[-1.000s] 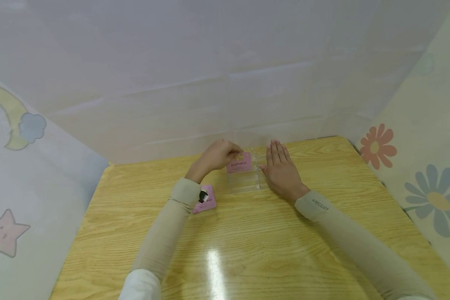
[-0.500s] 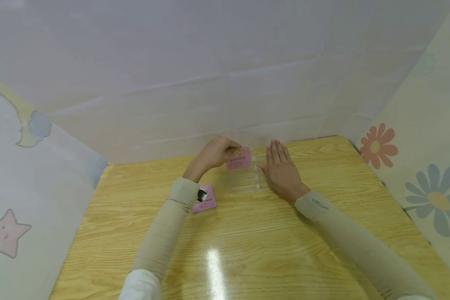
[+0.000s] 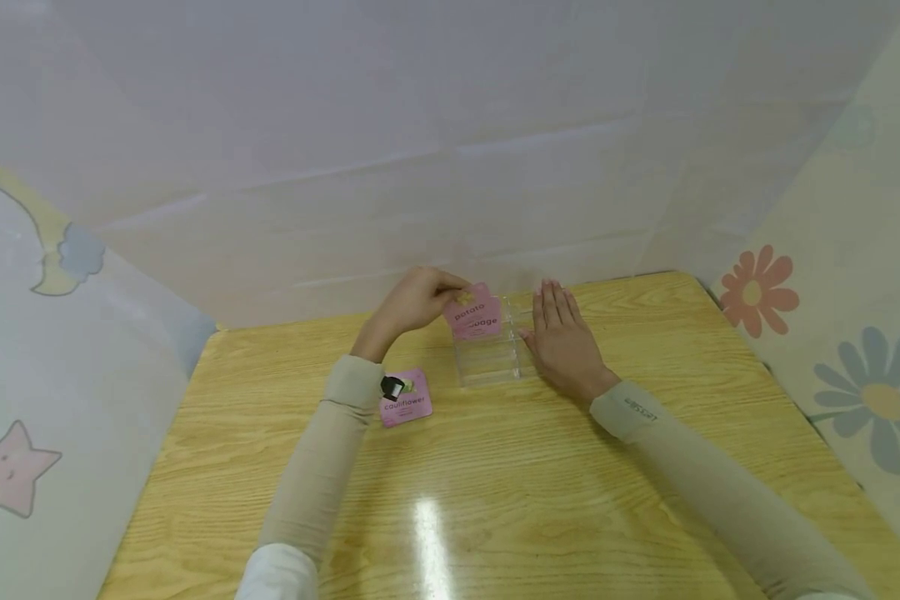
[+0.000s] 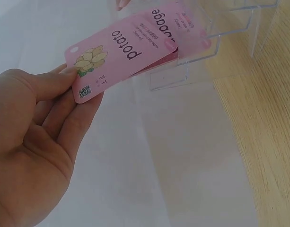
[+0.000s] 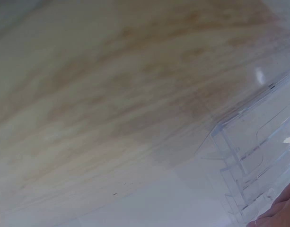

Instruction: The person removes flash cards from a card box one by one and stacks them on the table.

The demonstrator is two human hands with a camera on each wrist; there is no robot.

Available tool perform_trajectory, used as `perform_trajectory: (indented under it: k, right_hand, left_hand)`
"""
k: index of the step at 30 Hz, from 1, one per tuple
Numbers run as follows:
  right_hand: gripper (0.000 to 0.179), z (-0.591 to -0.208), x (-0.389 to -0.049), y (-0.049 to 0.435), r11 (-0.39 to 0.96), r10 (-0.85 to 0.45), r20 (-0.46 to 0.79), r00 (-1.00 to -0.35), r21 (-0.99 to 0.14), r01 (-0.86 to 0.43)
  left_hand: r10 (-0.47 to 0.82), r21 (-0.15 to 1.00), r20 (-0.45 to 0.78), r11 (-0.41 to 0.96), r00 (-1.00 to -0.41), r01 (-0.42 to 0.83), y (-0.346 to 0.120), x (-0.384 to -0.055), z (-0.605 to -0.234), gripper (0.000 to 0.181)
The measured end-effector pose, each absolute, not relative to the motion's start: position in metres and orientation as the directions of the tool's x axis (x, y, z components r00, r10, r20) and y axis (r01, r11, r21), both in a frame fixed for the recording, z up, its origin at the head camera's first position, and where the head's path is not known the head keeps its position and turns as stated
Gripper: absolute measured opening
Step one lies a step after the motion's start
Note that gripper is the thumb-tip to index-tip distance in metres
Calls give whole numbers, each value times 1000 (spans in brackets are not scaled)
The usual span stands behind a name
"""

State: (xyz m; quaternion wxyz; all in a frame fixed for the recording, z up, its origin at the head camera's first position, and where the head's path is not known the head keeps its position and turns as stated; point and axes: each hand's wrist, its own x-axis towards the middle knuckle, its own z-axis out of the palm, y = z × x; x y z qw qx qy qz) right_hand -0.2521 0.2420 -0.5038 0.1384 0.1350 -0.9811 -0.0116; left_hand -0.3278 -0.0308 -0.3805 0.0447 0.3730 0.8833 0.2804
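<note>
My left hand [image 3: 412, 302] pinches a pink potato card [image 4: 121, 54] by one end, between thumb and fingers. Tilted, it overlaps the upper part of a clear tiered plastic rack [image 3: 487, 367]. Partly covered by it, another pink card [image 4: 182, 26] stands in the rack, the letters "bage" showing. My right hand [image 3: 567, 346] lies flat along the rack's right side, fingers straight and together. In the right wrist view, its fingers [image 5: 280, 213] are at the corner beside the rack's stepped clear tiers.
A pink cauliflower card [image 3: 407, 407] lies on the wooden table [image 3: 510, 483], below and left of the rack. A pale sheet wall [image 3: 345, 183] rises at the table's back edge, with patterned side walls left and right.
The left hand has drawn the potato card up and to the left, tilting it. The card behind it now shows. The right hand stays in place.
</note>
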Motion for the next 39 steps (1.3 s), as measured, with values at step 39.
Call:
perform_trajectory:
  k: [39]
  right_hand:
    - [76,-508,-253,247,965,-260,273,-926,67,-252]
  left_hand:
    - [684,710,-31,528,-729,465,-82,-325,-398,29]
